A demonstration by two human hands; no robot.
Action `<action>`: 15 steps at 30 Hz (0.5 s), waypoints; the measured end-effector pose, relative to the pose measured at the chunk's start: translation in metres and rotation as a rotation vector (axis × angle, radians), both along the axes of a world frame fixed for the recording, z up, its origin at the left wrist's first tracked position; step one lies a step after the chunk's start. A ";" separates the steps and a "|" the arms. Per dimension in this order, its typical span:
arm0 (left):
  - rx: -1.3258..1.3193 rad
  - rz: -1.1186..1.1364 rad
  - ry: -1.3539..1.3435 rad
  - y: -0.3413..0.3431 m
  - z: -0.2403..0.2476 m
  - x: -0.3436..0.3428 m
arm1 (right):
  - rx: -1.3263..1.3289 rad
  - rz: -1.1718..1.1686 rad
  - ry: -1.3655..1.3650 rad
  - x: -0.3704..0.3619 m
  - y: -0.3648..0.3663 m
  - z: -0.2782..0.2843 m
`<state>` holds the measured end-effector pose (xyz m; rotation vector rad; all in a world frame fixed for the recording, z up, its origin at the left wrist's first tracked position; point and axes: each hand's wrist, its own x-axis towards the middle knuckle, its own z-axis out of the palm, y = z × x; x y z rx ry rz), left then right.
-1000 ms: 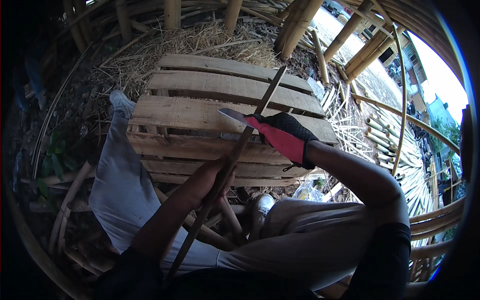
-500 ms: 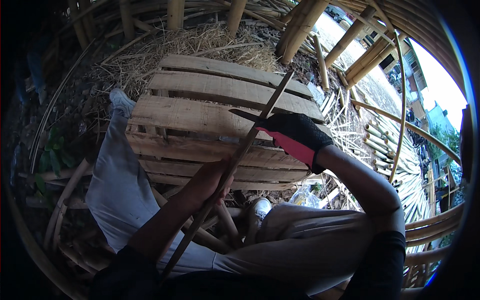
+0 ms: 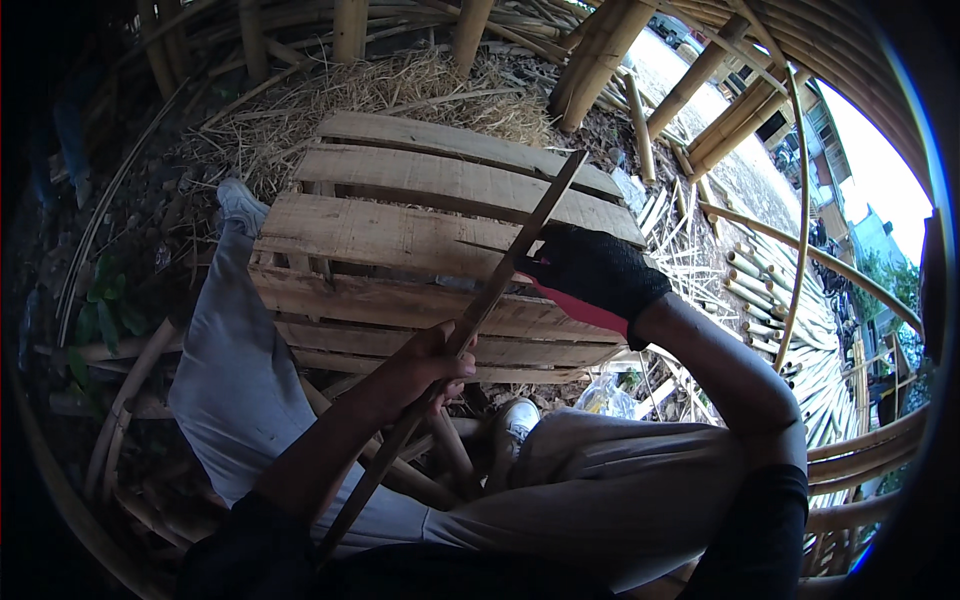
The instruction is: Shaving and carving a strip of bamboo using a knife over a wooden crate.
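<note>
My bare left hand [image 3: 438, 368] is closed around a long, narrow bamboo strip [image 3: 545, 208], which slants from near my lap up to the right, over a slatted wooden table [image 3: 345, 225]. On my right hand [image 3: 600, 272] is a black glove with a red palm side. Its fingers are closed on a knife, whose thin dark blade [image 3: 482, 246] crosses the strip's upper half and points left. The handle is hidden inside the glove. Blade and strip meet or overlap here; I cannot tell how deep the edge sits.
Dry straw shavings [image 3: 400, 85] lie behind the table, near upright bamboo posts [image 3: 600, 65]. Cut bamboo poles [image 3: 765, 285] are stacked at the right, with pale split pieces around them. A clear plastic bag [image 3: 607, 397] lies by my knee.
My right hand has shifted slightly down and right, and the blade has turned so it looks thinner. The strip's upper end sits a little lower. My left hand keeps its hold.
</note>
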<state>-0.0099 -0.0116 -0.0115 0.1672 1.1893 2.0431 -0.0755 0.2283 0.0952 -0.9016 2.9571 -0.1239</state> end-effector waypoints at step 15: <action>-0.035 0.035 0.240 -0.016 0.010 -0.012 | -1.447 -0.500 -1.066 0.004 -0.001 0.024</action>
